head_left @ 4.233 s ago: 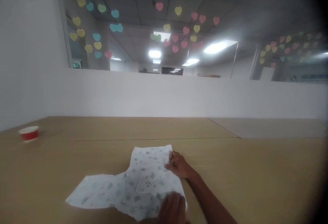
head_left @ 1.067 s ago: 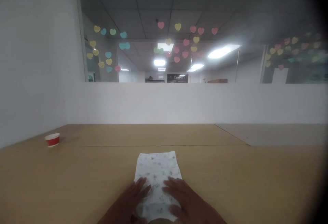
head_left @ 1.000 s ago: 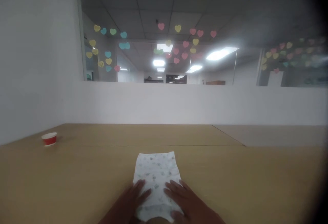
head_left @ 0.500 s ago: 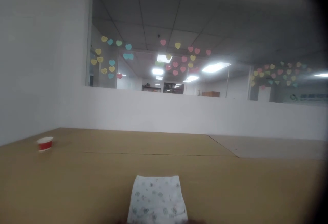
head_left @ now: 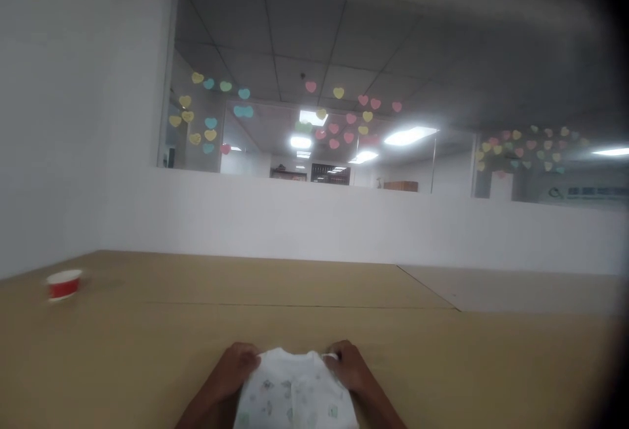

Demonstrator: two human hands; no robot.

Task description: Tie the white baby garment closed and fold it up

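A white printed cloth (head_left: 295, 393), folded small, lies on the wooden table (head_left: 147, 350) at the bottom middle of the view. My left hand (head_left: 236, 367) pinches its far left corner with the fingers closed. At the far right corner my right hand (head_left: 346, 367) grips the cloth the same way. The far edge of the cloth is lifted and curled toward me between both hands. The cloth's near part runs off the bottom of the view.
A small red paper cup (head_left: 63, 283) stands at the far left of the table. A white partition wall (head_left: 344, 226) closes off the table's far side, with glass panes carrying coloured heart stickers (head_left: 339, 118) above it. A seam (head_left: 427, 288) splits the tabletop at the right.
Both hands lay flat on the folded cloth a second ago, then left the view. Now they grip its far corners and lift that edge toward me. The camera has tilted up.
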